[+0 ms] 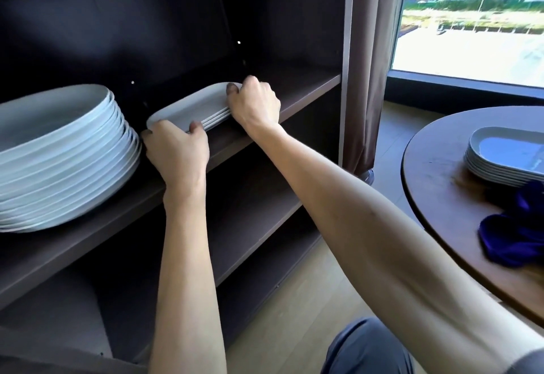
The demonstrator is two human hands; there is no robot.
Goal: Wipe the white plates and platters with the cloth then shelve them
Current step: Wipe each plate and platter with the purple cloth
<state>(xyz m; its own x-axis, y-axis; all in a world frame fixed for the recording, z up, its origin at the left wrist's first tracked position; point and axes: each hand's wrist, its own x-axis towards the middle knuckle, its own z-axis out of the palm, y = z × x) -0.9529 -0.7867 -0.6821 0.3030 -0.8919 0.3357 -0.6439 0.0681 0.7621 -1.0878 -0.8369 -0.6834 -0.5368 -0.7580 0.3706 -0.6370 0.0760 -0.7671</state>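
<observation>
Head view, shelf: a small stack of white platters (pixel 194 106) is seen lying on the dark shelf (pixel 309 85), near its front edge.
Head view, left hand (pixel 176 150): fingers are curled over the near-left corner of the platter stack; the stack is gripped there.
Head view, right hand (pixel 254 103): the far-right end of the same stack is gripped, thumb on the top rim, fingers wrapped down the side.
Head view, neighbour: a tall stack of round white plates (pixel 64 150) stands on the same shelf, just beside the left hand; whether it is touched cannot be told.
Head view, table: a further stack of platters (pixel 500 159) is left on the round table (pixel 435 185), with the blue cloth (pixel 518 235) crumpled just beside it.
Stage (judged): shelving of one batch is under way; the table stack is not yet shelved.
Risk 1 (judged): the left knuckles could knock the round plates if the stack is slid leftward; the tall pile looks slightly fanned and might shift.
Risk 2 (judged): fingers could be pinched under the stack as it is set down.
Risk 3 (judged): stacked platters could slide on one another if the ends are released unevenly.
Risk 4 (judged): a stack left near the front edge could tip off.
</observation>
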